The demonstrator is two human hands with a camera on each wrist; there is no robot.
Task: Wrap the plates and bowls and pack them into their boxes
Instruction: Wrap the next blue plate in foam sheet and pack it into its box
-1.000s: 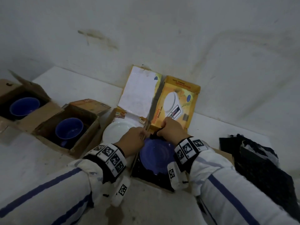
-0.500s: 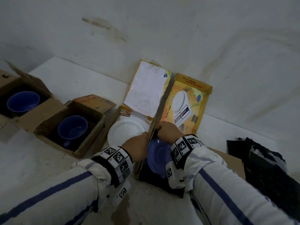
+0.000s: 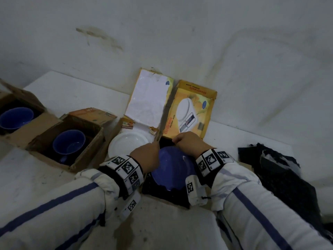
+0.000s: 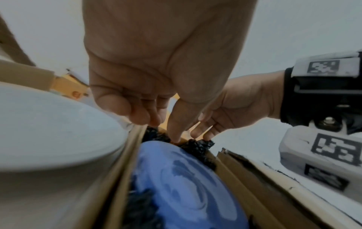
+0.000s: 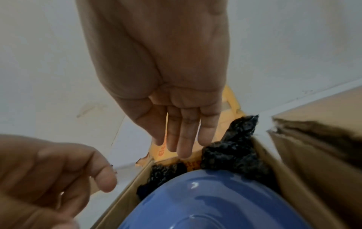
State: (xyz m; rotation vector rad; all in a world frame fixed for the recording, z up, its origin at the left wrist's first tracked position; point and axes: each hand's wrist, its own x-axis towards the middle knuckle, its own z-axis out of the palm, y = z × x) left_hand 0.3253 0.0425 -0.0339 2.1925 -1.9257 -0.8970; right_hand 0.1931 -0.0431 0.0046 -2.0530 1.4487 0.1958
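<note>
A blue plate (image 3: 171, 170) lies on black wrap (image 3: 162, 195) inside an open yellow box, whose lid (image 3: 194, 112) leans on the wall. Both hands are at the box's far end. My left hand (image 3: 153, 147) hovers at the top of the left box wall (image 4: 125, 155), fingers loosely curled, thumb (image 4: 174, 136) pointing down at the plate's far rim (image 4: 156, 144). My right hand (image 5: 182, 147) reaches down with straight fingers beside a bunched corner of the wrap (image 5: 235, 155). Neither hand plainly holds anything.
A white plate (image 3: 128, 143) lies in the neighbouring open box, just left of the blue one. Two blue bowls (image 3: 69, 141) (image 3: 16, 118) sit in brown cartons at the left. A pile of black wrap (image 3: 273, 170) lies at the right. The wall stands close behind.
Both hands stay at the far end of the box. The left hand has drawn back a little from the right one. My head has shifted, so the scene sits differently in view.
</note>
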